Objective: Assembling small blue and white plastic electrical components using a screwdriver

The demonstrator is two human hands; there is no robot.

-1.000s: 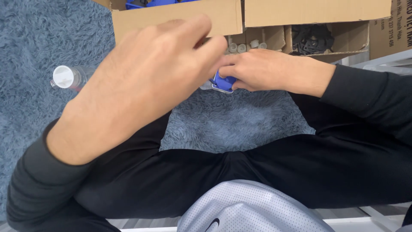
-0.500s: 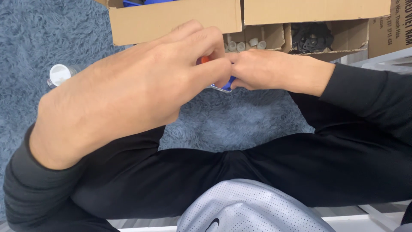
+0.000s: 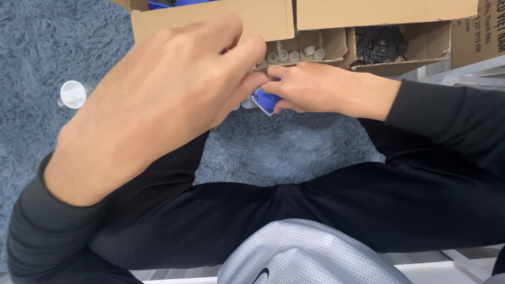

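Both hands meet over the fuzzy blue-grey rug, just in front of the open cardboard box. The right hand has its fingers curled tight around a small blue plastic part. The left hand pinches at the same part — its fingertips touch it, but what they hold is hidden. It looks like a fitting-together step; next would need a steady push. A clear bottle with a white cap lies off to the left.

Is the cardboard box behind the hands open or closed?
Open. The cardboard box has its flaps folded outward, and its compartments show small pale tubes and dark parts inside.
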